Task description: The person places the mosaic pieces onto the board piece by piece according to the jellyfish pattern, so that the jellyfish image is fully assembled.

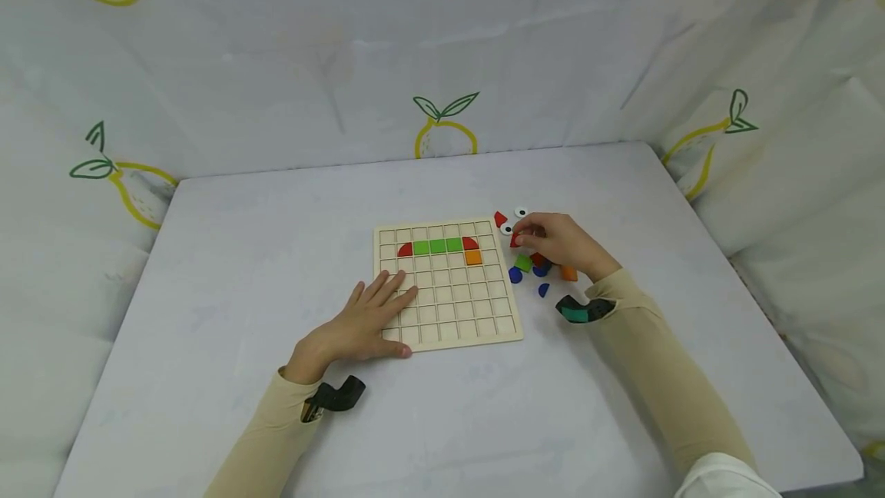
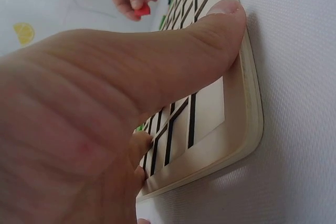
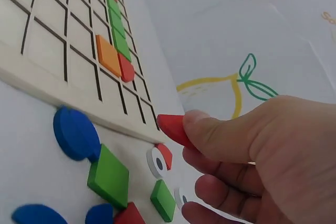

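My left hand (image 1: 362, 321) rests with fingers spread on the lower left part of a wooden grid board (image 1: 449, 343); its thumb lies at the near edge in the left wrist view. Between thumb and fingertips, my right hand (image 1: 561, 243) pinches a small red tile (image 3: 174, 128) with a pointed corner, raised beside the board's right edge. In an upper row of the board sit three green square tiles (image 1: 438, 246) between two red quarter-round tiles (image 1: 405, 250). Below the right red one lies an orange square tile (image 1: 473, 257).
Loose tiles lie right of the board, partly under my right hand: blue rounded tiles (image 1: 515, 275), a green square (image 3: 108, 176), a loose orange tile (image 1: 569, 273) and another red tile (image 1: 500, 218). White eye discs (image 1: 522, 212) lie near the board's upper right corner. Curtains surround the white table (image 1: 242, 252).
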Demonstrator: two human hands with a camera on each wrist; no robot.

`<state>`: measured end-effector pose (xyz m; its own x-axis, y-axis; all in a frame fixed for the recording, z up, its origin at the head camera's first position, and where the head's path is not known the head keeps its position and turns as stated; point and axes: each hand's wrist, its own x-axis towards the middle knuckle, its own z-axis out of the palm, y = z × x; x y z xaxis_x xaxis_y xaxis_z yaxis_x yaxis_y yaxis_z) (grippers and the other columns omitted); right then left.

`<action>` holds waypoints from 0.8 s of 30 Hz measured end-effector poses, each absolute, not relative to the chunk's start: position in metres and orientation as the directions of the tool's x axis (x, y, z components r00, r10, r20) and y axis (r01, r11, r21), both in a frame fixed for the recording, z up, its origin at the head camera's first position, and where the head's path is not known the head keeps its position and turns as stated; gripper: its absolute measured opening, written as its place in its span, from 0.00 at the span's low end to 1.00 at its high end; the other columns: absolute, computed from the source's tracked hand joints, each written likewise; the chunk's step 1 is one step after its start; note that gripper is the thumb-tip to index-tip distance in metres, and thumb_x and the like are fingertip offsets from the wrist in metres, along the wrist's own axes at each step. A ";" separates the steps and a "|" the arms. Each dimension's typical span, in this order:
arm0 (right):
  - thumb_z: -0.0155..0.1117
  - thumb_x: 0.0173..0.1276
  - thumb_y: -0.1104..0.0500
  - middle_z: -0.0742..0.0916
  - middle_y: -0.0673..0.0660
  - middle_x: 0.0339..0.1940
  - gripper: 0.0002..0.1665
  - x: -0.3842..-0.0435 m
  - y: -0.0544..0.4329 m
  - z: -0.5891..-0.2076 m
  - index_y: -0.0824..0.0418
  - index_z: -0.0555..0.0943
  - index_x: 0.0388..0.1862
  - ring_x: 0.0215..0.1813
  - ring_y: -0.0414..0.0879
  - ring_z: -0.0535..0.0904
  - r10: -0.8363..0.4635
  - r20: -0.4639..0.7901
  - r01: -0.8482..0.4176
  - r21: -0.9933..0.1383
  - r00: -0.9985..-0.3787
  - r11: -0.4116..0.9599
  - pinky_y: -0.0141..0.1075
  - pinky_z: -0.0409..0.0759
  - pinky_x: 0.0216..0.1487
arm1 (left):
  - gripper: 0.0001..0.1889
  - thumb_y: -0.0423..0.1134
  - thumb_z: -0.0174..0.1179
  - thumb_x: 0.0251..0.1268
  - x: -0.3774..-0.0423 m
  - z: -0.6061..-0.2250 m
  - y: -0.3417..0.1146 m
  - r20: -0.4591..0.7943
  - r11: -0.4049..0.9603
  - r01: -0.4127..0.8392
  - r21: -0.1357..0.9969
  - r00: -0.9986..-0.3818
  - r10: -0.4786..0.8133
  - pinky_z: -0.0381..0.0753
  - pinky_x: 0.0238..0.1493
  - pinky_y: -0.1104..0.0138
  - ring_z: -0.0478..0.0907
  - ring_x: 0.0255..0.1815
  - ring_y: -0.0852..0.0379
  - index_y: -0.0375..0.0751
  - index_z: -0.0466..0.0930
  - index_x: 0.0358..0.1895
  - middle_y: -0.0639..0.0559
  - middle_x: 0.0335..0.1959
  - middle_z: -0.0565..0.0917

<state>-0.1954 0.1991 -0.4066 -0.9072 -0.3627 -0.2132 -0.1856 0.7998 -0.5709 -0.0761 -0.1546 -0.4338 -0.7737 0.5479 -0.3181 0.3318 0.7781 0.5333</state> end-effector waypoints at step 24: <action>0.67 0.71 0.60 0.89 0.52 0.39 0.07 -0.178 0.151 -0.423 0.58 0.88 0.44 0.37 0.45 0.75 -0.572 -0.201 -0.338 -0.636 -0.795 0.693 0.33 0.73 0.37 | 0.51 0.54 0.70 0.61 -0.075 -0.433 -0.155 -0.321 0.782 0.332 0.527 -0.774 0.545 0.32 0.81 0.36 0.30 0.86 0.40 0.48 0.50 0.83 0.45 0.86 0.39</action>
<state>-0.1778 0.1510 -0.4227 -0.7950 -0.5724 -0.2009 -0.3385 0.6934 -0.6361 -0.0751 -0.1547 -0.4329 -0.7744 0.5452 -0.3210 0.3325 0.7823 0.5267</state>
